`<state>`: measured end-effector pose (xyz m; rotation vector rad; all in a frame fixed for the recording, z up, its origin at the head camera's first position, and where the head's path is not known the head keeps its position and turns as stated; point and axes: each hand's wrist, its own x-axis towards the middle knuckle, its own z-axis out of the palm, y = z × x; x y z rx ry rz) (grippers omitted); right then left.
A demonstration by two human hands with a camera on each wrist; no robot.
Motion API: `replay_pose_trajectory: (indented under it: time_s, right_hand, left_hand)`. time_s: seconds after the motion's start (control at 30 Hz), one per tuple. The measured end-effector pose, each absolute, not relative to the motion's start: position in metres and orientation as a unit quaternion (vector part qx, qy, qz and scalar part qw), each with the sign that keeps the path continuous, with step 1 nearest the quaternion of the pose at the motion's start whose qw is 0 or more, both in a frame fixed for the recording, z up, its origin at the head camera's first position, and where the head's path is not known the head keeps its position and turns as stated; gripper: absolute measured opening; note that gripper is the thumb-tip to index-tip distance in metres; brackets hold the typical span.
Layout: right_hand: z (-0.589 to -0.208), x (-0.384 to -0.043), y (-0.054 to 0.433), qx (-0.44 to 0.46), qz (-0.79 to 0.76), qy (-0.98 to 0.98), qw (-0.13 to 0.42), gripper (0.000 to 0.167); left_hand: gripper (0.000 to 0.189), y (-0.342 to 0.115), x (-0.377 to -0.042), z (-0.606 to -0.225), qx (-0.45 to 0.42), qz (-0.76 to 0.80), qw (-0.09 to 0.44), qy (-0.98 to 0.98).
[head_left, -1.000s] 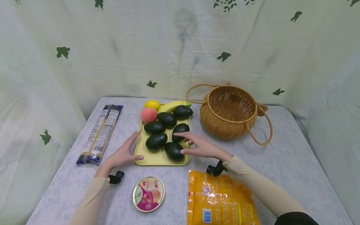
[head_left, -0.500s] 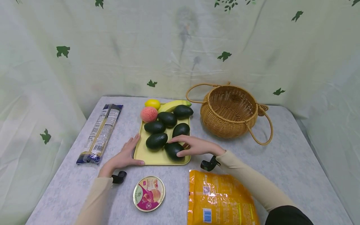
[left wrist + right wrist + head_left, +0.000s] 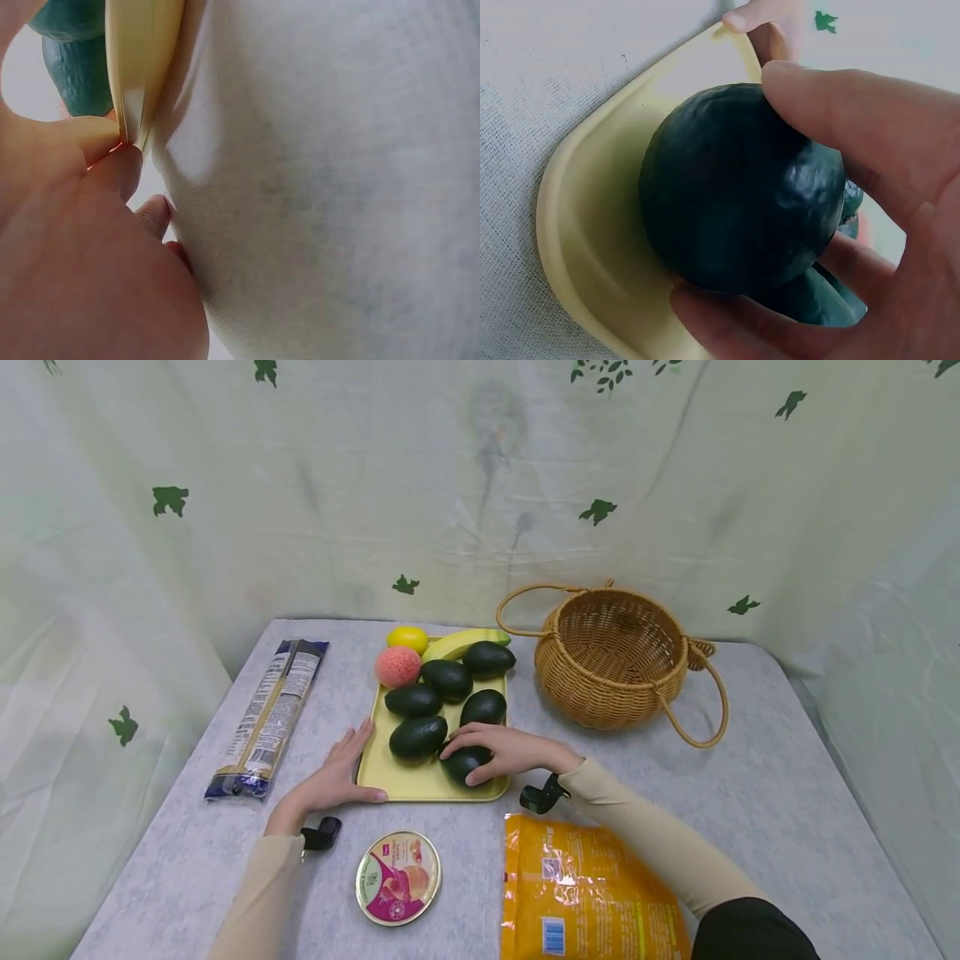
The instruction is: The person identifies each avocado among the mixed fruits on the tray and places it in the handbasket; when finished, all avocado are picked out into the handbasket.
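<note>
My right hand (image 3: 521, 750) grips a dark green avocado (image 3: 463, 765) at the near right of the yellow tray (image 3: 412, 788). In the right wrist view, thumb and fingers curve around the round end of this avocado (image 3: 727, 187), close over the tray floor. At the tray's left side my left hand (image 3: 330, 783) rests with spread fingers along the rim, its thumb at the near left corner. The left wrist view has the fingertips against the outside of the tray wall (image 3: 142, 67). Several more avocados (image 3: 417, 738) lie on the tray.
A pink round fruit (image 3: 397, 667), a lemon (image 3: 407, 638) and a banana (image 3: 463, 643) sit at the tray's far end. Around it are a wicker basket (image 3: 577, 693), a long plastic packet (image 3: 270, 718), a round tin (image 3: 398, 878) and an orange bag (image 3: 592, 893).
My right hand has come down and left from above the tray and taken hold of the near right avocado. My left hand has moved slightly in against the tray rim.
</note>
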<state>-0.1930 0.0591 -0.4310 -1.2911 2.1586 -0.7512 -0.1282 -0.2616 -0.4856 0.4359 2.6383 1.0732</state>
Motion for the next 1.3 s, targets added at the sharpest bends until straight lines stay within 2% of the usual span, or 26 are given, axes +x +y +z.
replay_pose_trajectory:
  time_s: [0.1,0.23,0.33,0.47,0.63,0.83,1.03,1.3]
  right_hand:
    - [-0.433,-0.194,0.064,-0.479,-0.313,0.779,0.258,0.043]
    - [-0.431,-0.196,0.076,-0.462,-0.382,0.746,0.291,0.043]
    - [-0.424,-0.197,0.087,-0.431,-0.432,0.722,0.326,0.043]
    - [-0.413,-0.199,0.105,-0.391,-0.494,0.698,0.342,0.044]
    - [-0.395,-0.203,0.127,-0.341,-0.604,0.648,0.315,0.046]
    - [-0.361,-0.206,0.153,-0.260,-0.704,0.611,0.252,0.044]
    - [-0.340,-0.217,0.185,-0.235,-0.739,0.600,0.195,0.043]
    - [-0.332,-0.238,0.220,-0.184,-0.738,0.627,0.169,0.042]
  left_hand:
    - [0.118,-0.261,-0.128,-0.485,0.149,0.370,0.130,0.908]
    - [0.118,-0.260,-0.128,-0.484,0.145,0.370,0.133,0.908]
    - [0.117,-0.260,-0.128,-0.484,0.144,0.371,0.133,0.908]
    - [0.117,-0.260,-0.127,-0.484,0.146,0.373,0.131,0.907]
    - [0.117,-0.260,-0.127,-0.485,0.146,0.372,0.132,0.907]
    - [0.117,-0.261,-0.127,-0.485,0.144,0.372,0.130,0.908]
    - [0.117,-0.261,-0.127,-0.485,0.141,0.370,0.130,0.909]
    - [0.117,-0.261,-0.126,-0.486,0.142,0.370,0.127,0.909]
